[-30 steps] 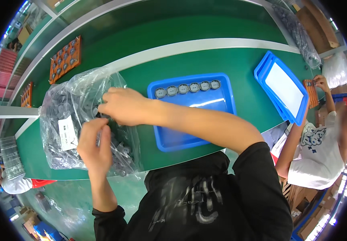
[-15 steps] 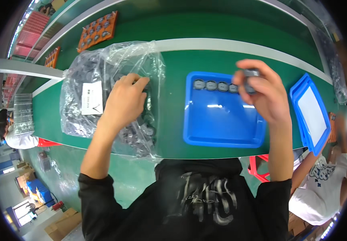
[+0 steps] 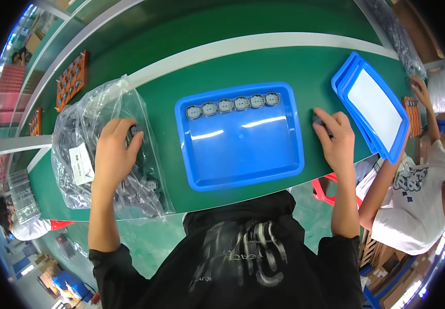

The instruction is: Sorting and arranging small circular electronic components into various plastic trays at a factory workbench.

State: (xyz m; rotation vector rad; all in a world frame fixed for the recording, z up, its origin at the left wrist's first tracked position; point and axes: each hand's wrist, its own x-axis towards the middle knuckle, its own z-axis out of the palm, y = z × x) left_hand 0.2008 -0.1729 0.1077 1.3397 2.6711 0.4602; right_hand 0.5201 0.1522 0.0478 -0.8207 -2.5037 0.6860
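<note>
Gleaming in smooth, glossy plastic on the blue tray (image 3: 240, 159), crinkling in clear, shiny film on the bag (image 3: 104, 98), looking duller on the grey pieces (image 3: 225, 105), showing matt cloth on the black shirt (image 3: 243, 252).

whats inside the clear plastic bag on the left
Through the clear plastic bag, a heap of small rounded grey parts shows. Whatever lies beneath the white rectangular label, under the left hand or deeper down is covered.
</note>
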